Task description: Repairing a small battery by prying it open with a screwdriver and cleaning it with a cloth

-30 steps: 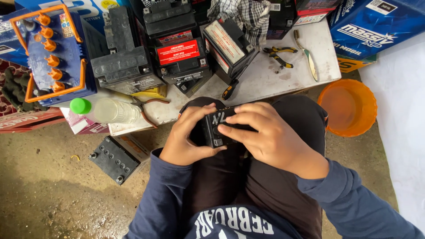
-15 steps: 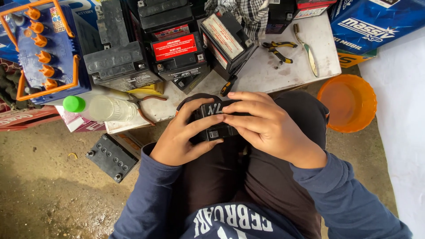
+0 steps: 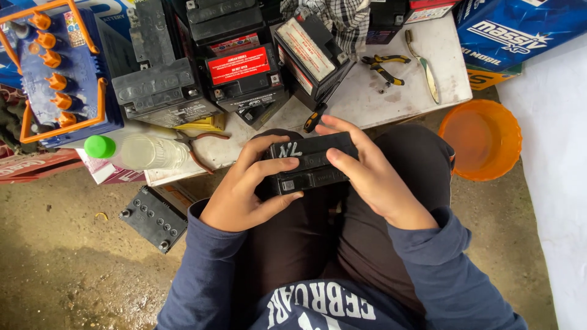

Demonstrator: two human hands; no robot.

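The head view looks down on a seated person's lap. A small black battery (image 3: 312,164) rests on the knees, gripped from both sides. The left hand (image 3: 247,192) grasps its left end, fingers (image 3: 269,148) curled over the top and thumb pressed to the near face. The right hand (image 3: 367,174) grasps the right end, fingers laid across the top and thumb on the upper edge.

Just beyond the knees stands a low white bench (image 3: 391,104). It carries several black batteries, one with a red label (image 3: 241,67), yellow-handled pliers (image 3: 382,66), a spoon-like tool (image 3: 425,67), red-handled pliers (image 3: 199,146) and a clear bottle with a green cap (image 3: 137,151). A blue battery with orange caps (image 3: 58,73) stands at the left. On the floor lie a flat black battery (image 3: 153,217) to the left and an orange bowl (image 3: 480,137) to the right.
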